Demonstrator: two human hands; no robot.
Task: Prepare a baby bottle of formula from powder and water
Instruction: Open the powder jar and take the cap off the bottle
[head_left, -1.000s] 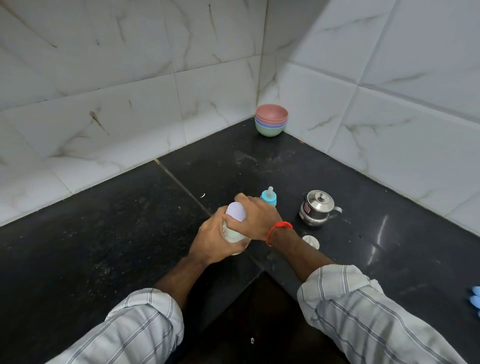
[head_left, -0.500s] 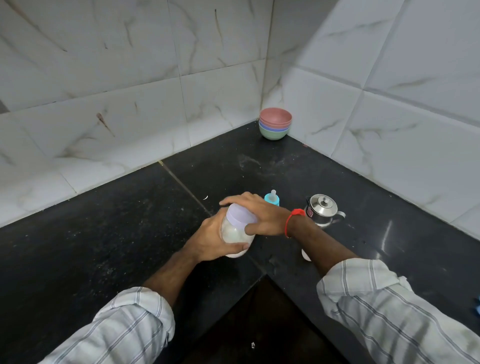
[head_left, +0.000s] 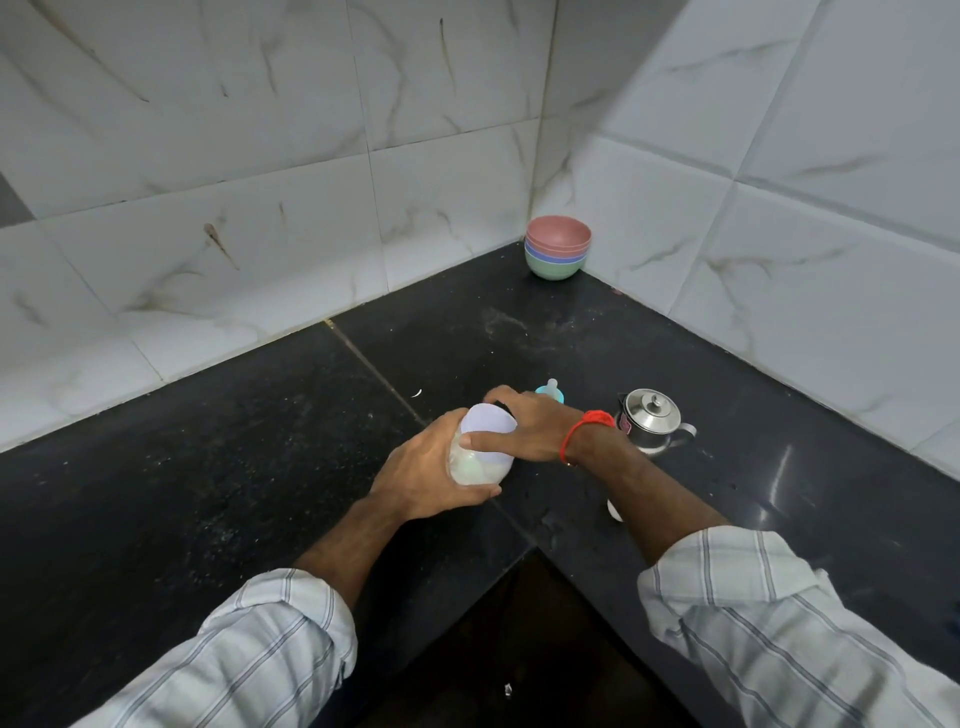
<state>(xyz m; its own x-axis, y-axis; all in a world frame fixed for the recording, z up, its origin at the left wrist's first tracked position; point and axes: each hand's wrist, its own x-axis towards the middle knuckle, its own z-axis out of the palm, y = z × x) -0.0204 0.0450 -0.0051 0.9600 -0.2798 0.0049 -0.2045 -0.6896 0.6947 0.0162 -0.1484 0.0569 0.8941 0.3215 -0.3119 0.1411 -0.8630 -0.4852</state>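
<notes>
The left hand (head_left: 423, 475) is wrapped around the body of a translucent powder jar (head_left: 475, 465), held tilted above the black counter (head_left: 208, 467). The right hand (head_left: 530, 428) is clamped over its pale lilac lid (head_left: 488, 423), thumb on the near rim, a red thread (head_left: 582, 428) at the wrist. At one o'clock from the jar, just behind the right hand, the teat of a blue baby bottle (head_left: 551, 392) shows. At three o'clock stands a steel lidded pot (head_left: 652, 418) with a small red label, too small to read. Stacked bowls (head_left: 557, 254) sit in the corner at twelve o'clock.
</notes>
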